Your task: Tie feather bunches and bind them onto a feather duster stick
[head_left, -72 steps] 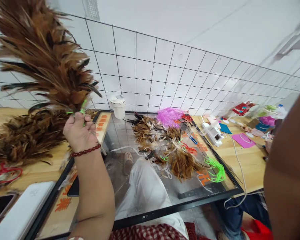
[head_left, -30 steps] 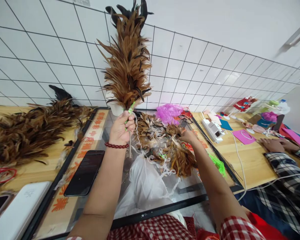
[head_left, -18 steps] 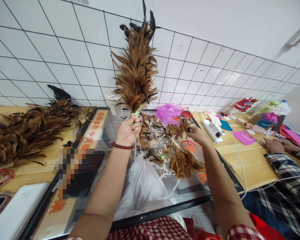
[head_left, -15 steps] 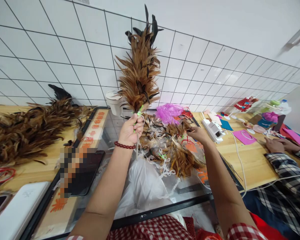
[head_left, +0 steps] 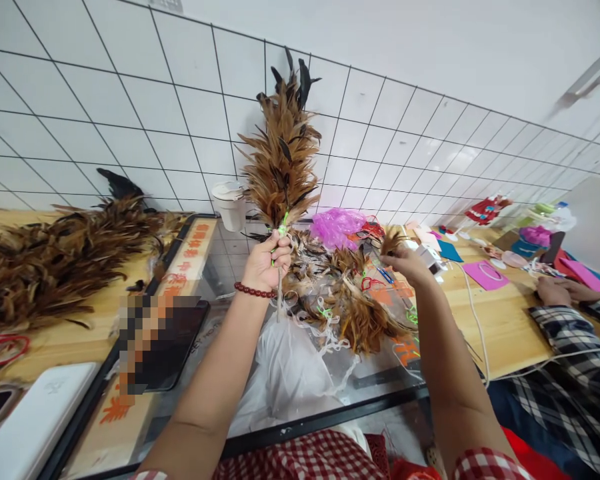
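Observation:
My left hand (head_left: 267,261) is closed around the stick of a feather duster (head_left: 283,157), which stands upright with brown feathers and black ones at its tip. Green string (head_left: 282,228) is wound at the base of its feathers, just above my fingers. Over the right side of the glass top, my right hand (head_left: 405,263) pinches a small bunch of brown feathers (head_left: 392,243). Between my hands lies a pile of loose feathers (head_left: 363,313) mixed with white strings. Below my left hand, a white plastic bag (head_left: 290,363) covers the lower stick.
Another feather bundle (head_left: 55,260) lies at left, with a phone (head_left: 173,353) and a white power bank (head_left: 43,420) nearer. A lidded cup (head_left: 229,205) and a purple bag (head_left: 336,227) stand along the back. A co-worker's hands (head_left: 555,291) rest at right, beyond a white cable (head_left: 473,313).
My right hand has lifted away from the pile and moved slightly right, now with a small feather bunch showing in it. The duster in my left hand has lowered a little.

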Available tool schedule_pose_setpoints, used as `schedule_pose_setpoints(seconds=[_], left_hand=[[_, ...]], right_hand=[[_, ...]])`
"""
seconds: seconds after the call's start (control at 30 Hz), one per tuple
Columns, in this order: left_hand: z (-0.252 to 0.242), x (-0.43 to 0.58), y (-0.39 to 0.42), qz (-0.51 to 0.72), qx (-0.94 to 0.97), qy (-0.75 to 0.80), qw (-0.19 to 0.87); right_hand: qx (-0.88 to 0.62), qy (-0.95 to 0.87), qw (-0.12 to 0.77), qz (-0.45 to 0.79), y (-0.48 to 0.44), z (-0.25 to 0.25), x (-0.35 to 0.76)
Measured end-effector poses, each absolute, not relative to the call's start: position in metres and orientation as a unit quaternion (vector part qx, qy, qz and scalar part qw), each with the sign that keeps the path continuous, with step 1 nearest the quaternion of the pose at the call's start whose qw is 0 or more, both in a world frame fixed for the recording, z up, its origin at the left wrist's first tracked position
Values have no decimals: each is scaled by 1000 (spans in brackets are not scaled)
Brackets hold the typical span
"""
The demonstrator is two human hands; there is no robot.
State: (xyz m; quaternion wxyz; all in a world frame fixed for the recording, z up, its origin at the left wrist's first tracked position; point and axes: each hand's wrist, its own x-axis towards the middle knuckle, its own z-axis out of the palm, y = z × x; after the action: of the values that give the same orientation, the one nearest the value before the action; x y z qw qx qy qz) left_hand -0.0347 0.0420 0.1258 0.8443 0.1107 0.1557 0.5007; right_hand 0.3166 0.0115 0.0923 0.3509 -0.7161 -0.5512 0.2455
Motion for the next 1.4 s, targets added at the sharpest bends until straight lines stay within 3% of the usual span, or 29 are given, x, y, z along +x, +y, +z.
schedule_pose_setpoints(seconds=[0.1,0.17,0.33,0.6,0.83,1.0,1.13,1.23,1.33,1.4], left_hand=[[126,-35,42,501,107,153,845],[127,-35,42,502,106,152,845],[128,-37,43,507,105,162,840],[127,-39,47,512,98,162,838],[127,-37,45,507,104,156,842],[129,-44,46,519,96,159,834],[129,-49,47,531,89,164,826],[128,-50,49,531,90,168,826],[127,-48,51,528,92,164,828],[126,-47,51,526,91,163,830]], right_hand=[[-714,-660,168,162,11,73,318],[-688,-700,97,162,9,59,315],[-722,-672,81,140,-5,46,326],[-777,-607,-1,169,-60,102,393],[-703,-661,204,162,-27,86,331],[-692,-697,156,107,23,42,287],[-731,-663,150,58,37,34,289],[-741,-615,255,83,32,47,306],[-702,-564,392,189,17,66,322],[-676,-547,435,234,8,75,329]])
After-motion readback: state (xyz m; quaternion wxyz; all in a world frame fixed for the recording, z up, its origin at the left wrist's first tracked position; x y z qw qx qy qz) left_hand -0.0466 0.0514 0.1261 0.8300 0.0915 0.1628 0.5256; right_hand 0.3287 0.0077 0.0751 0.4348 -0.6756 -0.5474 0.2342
